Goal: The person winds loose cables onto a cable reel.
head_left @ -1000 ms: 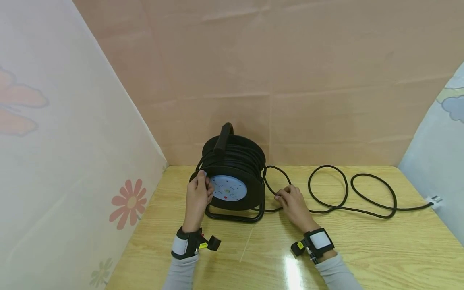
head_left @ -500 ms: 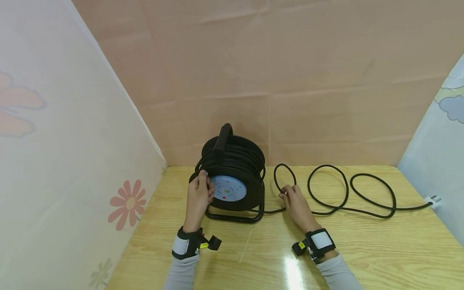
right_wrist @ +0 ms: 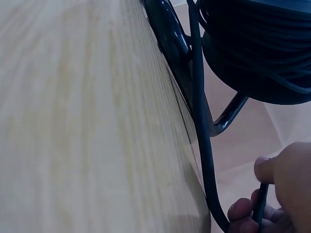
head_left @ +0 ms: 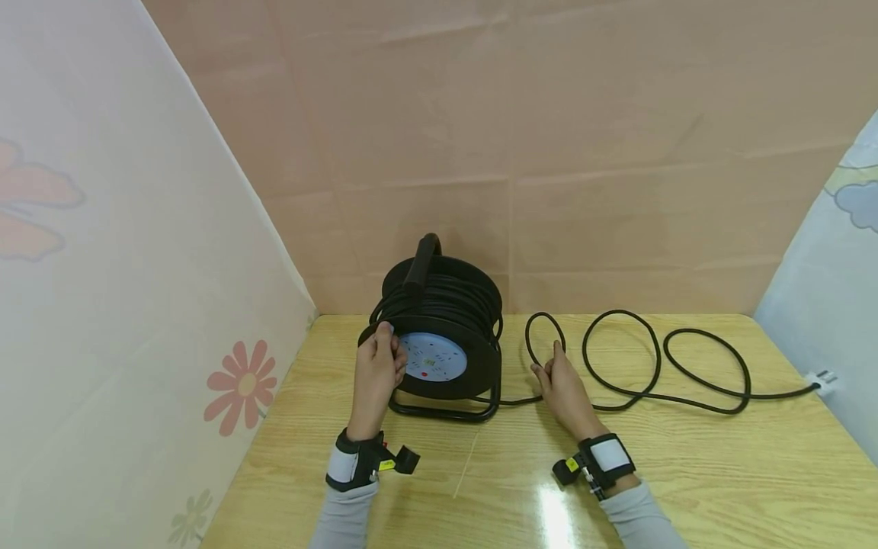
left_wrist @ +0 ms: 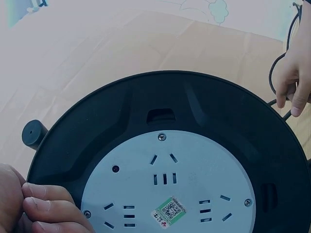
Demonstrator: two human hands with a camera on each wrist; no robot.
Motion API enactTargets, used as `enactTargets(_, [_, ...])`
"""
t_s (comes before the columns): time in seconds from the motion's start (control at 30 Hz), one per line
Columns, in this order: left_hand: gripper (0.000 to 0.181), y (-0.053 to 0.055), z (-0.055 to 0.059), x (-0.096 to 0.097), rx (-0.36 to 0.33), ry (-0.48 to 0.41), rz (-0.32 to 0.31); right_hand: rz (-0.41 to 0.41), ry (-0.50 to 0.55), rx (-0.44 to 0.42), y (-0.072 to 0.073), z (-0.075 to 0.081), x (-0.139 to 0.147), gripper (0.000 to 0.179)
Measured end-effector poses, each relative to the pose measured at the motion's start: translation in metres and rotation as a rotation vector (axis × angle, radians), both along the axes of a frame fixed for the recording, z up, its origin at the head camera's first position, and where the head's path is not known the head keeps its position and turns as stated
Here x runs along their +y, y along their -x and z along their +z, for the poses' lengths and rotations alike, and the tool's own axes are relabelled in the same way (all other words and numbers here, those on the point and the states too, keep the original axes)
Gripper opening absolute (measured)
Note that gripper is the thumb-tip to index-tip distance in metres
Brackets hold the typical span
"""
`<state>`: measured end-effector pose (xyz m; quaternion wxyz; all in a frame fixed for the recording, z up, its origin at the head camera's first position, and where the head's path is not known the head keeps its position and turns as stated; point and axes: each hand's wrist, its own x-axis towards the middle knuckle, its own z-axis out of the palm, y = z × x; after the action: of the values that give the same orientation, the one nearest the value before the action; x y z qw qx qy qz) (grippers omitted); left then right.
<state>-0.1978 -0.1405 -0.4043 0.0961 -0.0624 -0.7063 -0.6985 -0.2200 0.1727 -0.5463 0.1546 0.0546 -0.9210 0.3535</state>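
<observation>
A black cable reel (head_left: 480, 354) with a pale blue socket panel (head_left: 434, 357) stands tilted on its tube frame at the table's back. My left hand (head_left: 376, 364) grips the left edge of its front disc; in the left wrist view its curled fingers (left_wrist: 46, 206) lie at the rim, and what the thumb presses on is hidden. To the right of the reel, my right hand (head_left: 565, 389) holds the loose black cable (head_left: 531, 329), which rises in a narrow loop behind the fingers. The right wrist view has the cable (right_wrist: 261, 201) running between thumb and fingers.
More cable (head_left: 655, 358) lies in wide loops across the wooden table (head_left: 686, 473). Its white plug (head_left: 819, 381) sits at the far right, near the side wall. A brown sheet (head_left: 583, 191) closes off the back, and a flowered sheet (head_left: 171, 267) borders the left side.
My right hand has shifted slightly right, drawing the cable loop away from the reel; the loop is narrower and the index finger reaches straighter. My left hand and the reel stay put.
</observation>
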Motion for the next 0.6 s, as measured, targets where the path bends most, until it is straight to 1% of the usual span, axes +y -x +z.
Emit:
enactTargets(0.1, [0.05,-0.001,0.003,0.0,-0.017,0.0,-0.005,-0.019,0.058,0.012,0.0,0.0,-0.001,0.077])
enactTargets(0.17, [0.048,-0.006,0.01,0.001,-0.022,0.006,-0.005,-0.03,0.082,0.023,0.0,0.0,-0.001,0.081])
enactTargets(0.27, [0.046,-0.012,0.02,0.003,-0.022,0.02,-0.002,-0.044,0.079,0.031,0.0,0.0,-0.001,0.086])
enactTargets(0.33, [0.046,-0.016,0.025,0.004,-0.023,0.023,0.0,-0.036,0.061,0.022,-0.001,0.001,-0.001,0.085])
enactTargets(0.43, [0.047,-0.016,0.026,0.005,-0.021,0.022,-0.002,-0.024,0.062,-0.015,0.0,0.002,0.0,0.082])
enactTargets(0.6, [0.049,-0.016,0.027,0.006,0.003,0.046,-0.011,-0.025,0.12,-0.106,0.001,0.002,0.001,0.079])
